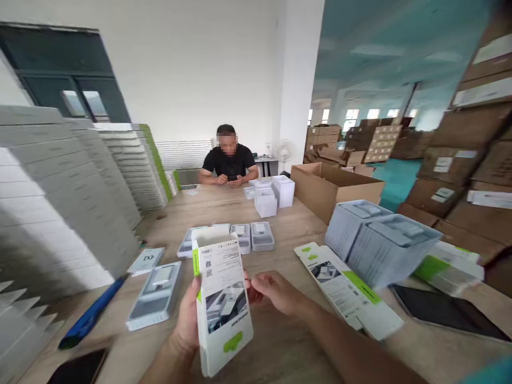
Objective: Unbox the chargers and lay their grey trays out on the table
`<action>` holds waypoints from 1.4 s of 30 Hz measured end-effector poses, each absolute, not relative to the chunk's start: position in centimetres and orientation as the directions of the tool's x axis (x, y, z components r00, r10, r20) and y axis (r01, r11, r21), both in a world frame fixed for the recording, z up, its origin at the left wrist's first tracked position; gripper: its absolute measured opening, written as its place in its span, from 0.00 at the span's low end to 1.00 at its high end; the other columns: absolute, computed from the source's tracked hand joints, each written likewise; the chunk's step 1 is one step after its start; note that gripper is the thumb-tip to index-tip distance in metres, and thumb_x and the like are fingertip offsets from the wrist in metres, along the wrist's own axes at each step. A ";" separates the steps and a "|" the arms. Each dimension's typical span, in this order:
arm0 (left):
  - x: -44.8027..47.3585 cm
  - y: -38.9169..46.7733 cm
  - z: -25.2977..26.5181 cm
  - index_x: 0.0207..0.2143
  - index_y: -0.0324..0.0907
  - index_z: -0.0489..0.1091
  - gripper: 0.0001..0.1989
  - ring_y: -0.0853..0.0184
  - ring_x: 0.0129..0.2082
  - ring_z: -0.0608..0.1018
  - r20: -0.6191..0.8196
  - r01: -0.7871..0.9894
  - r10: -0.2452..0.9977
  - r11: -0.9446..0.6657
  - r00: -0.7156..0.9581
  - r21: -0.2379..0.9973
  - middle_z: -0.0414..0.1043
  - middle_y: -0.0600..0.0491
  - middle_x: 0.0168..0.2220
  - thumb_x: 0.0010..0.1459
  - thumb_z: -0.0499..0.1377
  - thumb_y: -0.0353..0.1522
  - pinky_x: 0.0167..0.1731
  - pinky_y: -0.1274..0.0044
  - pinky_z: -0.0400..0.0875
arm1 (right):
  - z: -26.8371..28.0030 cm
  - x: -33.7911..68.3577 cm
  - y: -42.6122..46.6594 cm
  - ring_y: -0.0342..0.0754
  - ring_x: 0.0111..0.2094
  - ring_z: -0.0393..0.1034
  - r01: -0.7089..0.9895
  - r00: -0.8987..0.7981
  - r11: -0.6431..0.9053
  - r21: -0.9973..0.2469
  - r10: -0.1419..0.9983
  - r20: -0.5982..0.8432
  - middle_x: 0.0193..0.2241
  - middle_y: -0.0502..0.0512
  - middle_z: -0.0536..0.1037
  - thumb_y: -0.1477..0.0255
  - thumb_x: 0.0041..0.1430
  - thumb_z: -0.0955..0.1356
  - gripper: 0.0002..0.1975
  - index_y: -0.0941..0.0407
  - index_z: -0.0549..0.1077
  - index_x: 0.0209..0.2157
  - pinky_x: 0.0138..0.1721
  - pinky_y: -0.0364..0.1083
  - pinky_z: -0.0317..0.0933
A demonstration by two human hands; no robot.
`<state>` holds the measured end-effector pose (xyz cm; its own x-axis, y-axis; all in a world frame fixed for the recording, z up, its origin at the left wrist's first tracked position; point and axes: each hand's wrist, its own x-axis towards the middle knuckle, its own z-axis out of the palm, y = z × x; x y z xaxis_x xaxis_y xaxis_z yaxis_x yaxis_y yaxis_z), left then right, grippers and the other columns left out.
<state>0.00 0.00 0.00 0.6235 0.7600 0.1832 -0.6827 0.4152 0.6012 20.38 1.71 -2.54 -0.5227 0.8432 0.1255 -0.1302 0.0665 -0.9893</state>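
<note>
In front of me a white and green cardboard packaging box (224,304) is held tilted, its flap end up and its printed panel toward me. My left hand (190,314) grips its left side, thumb on the edge. At the right edge, my right hand (270,288) has its fingers curled against the box, the tips partly hidden. A pale plastic tray (156,296) with a small white piece in it lies left of the box. More such trays (262,236) stand in a row behind it. A flattened packaging box (348,290) lies to the right.
Stacked trays (394,250) and a dark tablet (452,312) are at the right, near an open carton (336,186). Tall white stacks (60,197), leaflets (147,260) and a blue object (93,313) occupy the left. Across the table sits a person (228,162) holding a phone.
</note>
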 end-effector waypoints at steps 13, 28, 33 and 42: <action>0.8 -0.4 0.2 0.55 0.33 0.71 0.38 0.50 0.49 0.78 0.104 -0.510 0.586 0.586 0.803 0.630 0.76 0.36 0.50 0.56 0.53 0.55 0.49 0.66 0.71 | 1.0 20.3 0.5 0.43 0.20 0.66 -0.477 -0.484 0.106 -0.872 0.797 0.362 0.25 0.47 0.74 0.54 0.60 0.67 0.28 0.52 0.63 0.58 0.23 0.44 0.62; 2.4 0.4 0.0 0.51 0.39 0.71 0.26 0.55 0.43 0.78 -0.006 -0.042 0.943 0.021 0.332 0.999 0.79 0.46 0.46 0.60 0.56 0.49 0.44 0.68 0.70 | -1.0 20.8 1.8 0.53 0.56 0.68 -0.337 0.039 0.172 -0.926 0.985 0.168 0.57 0.54 0.72 0.60 0.60 0.69 0.31 0.50 0.58 0.62 0.55 0.51 0.64; 2.7 -0.2 0.6 0.47 0.39 0.72 0.25 0.54 0.41 0.79 0.008 0.185 0.949 -0.069 0.316 0.980 0.79 0.46 0.44 0.54 0.64 0.47 0.40 0.69 0.71 | -1.9 20.6 2.1 0.56 0.56 0.68 -0.294 -0.007 0.147 -0.944 0.988 0.156 0.58 0.56 0.71 0.59 0.61 0.67 0.32 0.50 0.57 0.63 0.55 0.55 0.64; 2.8 -0.2 0.3 0.48 0.37 0.72 0.24 0.55 0.40 0.79 -0.013 0.094 0.937 -0.021 0.349 0.995 0.80 0.46 0.39 0.61 0.56 0.47 0.42 0.68 0.71 | -2.1 21.0 1.9 0.54 0.53 0.70 -0.180 -0.021 0.154 -0.972 0.987 0.160 0.54 0.54 0.75 0.57 0.64 0.63 0.29 0.49 0.57 0.64 0.52 0.53 0.65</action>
